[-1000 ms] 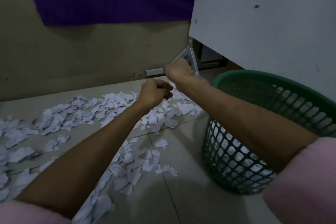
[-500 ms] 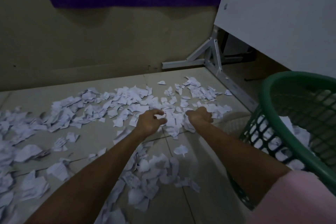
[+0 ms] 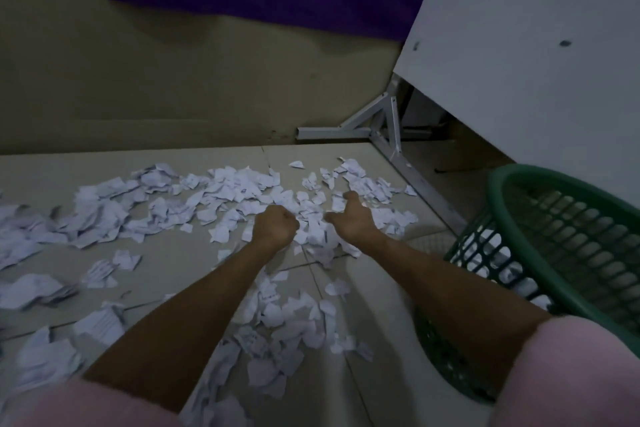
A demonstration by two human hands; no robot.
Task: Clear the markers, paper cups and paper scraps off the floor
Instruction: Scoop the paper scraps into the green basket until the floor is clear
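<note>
Tiled floor [image 3: 166,253] is being cleared: paper scraps [image 3: 242,198] are being bunched w/ left hand [image 3: 275,227] fisted, right hand [image 3: 353,218] spread flat, green basket [image 3: 519,215] kept near (presumably for dumping).

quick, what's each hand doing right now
Left hand: closed in a fist on the paper scraps; whether it grips any cannot be told.
Right hand: open, spread over the scraps.
</note>
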